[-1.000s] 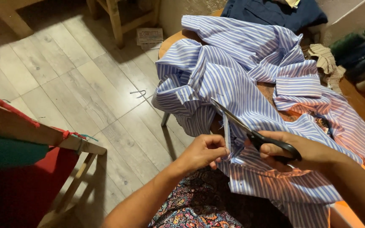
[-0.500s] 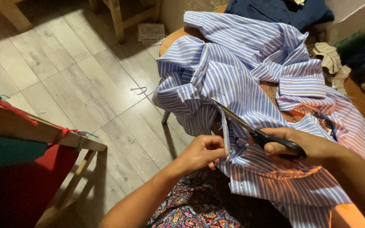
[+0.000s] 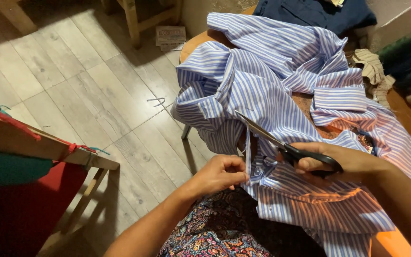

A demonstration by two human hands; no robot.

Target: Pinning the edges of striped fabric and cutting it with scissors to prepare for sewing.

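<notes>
1. At far left I see a red and green cloth [image 3: 10,190] draped on a wooden frame [image 3: 72,157]; pale plank floor [image 3: 72,90] beyond.
2. My left hand [image 3: 220,173] pinches a cut edge of the blue striped shirt [image 3: 262,85]; fingers curled tight.
3. The shirt is heaped on a round table [image 3: 193,43] and spills into my lap.
4. My right hand [image 3: 331,162] grips black-handled scissors [image 3: 286,145]; blades parted, pointing up-left over the fabric.
</notes>
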